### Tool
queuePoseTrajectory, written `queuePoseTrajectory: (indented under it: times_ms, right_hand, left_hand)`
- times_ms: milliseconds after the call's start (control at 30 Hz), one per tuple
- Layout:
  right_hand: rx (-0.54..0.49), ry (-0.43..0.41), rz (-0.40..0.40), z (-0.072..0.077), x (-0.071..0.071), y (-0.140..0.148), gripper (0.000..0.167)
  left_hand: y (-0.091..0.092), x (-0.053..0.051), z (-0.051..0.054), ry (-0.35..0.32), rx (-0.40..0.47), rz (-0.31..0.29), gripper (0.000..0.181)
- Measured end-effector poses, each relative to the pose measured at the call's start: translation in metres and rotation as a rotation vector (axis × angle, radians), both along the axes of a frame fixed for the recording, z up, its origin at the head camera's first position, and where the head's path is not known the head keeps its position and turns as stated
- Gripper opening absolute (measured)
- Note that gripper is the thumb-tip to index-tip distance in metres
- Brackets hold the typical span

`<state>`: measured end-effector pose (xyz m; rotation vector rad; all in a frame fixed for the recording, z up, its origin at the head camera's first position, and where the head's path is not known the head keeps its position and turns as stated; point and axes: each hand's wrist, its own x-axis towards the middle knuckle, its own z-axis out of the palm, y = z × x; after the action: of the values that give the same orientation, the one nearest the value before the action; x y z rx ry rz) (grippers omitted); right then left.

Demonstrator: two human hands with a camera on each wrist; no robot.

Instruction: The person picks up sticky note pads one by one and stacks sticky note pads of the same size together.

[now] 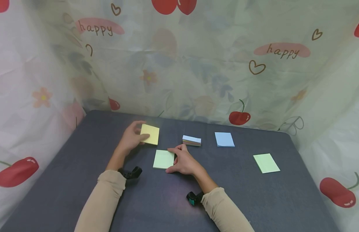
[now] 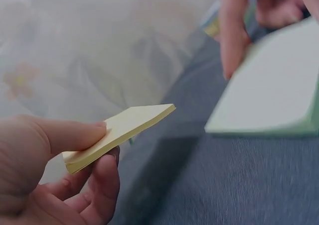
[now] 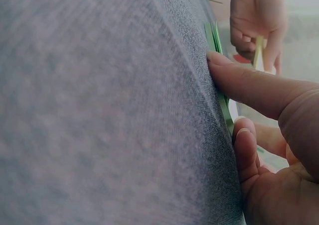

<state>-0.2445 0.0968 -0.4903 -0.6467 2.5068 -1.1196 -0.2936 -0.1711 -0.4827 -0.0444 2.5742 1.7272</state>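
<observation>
My left hand (image 1: 131, 138) pinches a yellow sticky note pad (image 1: 151, 132), thumb on top and fingers underneath. In the left wrist view this yellow pad (image 2: 127, 125) is tilted and held above the table, its shadow on the cloth. A pale green sticky note pad (image 1: 163, 159) lies to the right and nearer the front. My right hand (image 1: 184, 161) holds that green pad at its right side, thumb at the near corner and index finger at the far corner. The right wrist view shows the green pad's edge (image 3: 214, 38) low against the table, with some sheets slightly parted.
Just beyond my right hand is a small stack with a pale blue top (image 1: 192, 140) and multicoloured edges. Further right lie a blue sticky note pad (image 1: 224, 139) and another green pad (image 1: 266, 163). A patterned curtain (image 1: 179, 80) surrounds the dark table (image 1: 156, 206).
</observation>
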Motion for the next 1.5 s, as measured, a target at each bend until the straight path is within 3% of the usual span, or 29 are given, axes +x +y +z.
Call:
queuePoseTrajectory:
  times_ms: [200,567,867,1100,1367,1500]
  right_hand:
    - [-0.001,0.004,-0.009,0.000,-0.001,0.000,0.085]
    - [-0.014,0.000,-0.017,-0.001,-0.001,-0.001,0.086]
    - [-0.014,-0.006,-0.012,-0.001,-0.001,-0.002,0.086]
    - [-0.045,-0.026,-0.020,0.002,-0.001,0.000,0.088]
    - [-0.024,-0.036,-0.028,0.005,-0.002,0.001,0.090]
    - [-0.017,-0.062,-0.052,0.010,0.002,0.001,0.098]
  left_hand:
    - [0.006,0.007,0.005,-0.027,0.121,-0.005,0.068]
    - [0.021,0.015,0.011,-0.115,0.222,0.041,0.058]
    - [0.030,0.018,0.005,-0.161,0.295,0.084,0.043]
    - [0.032,0.018,0.003,-0.153,0.325,0.044,0.042]
    - [0.036,0.019,0.003,-0.157,0.375,-0.042,0.050]
    - [0.036,0.020,0.003,-0.169,0.354,-0.096,0.057]
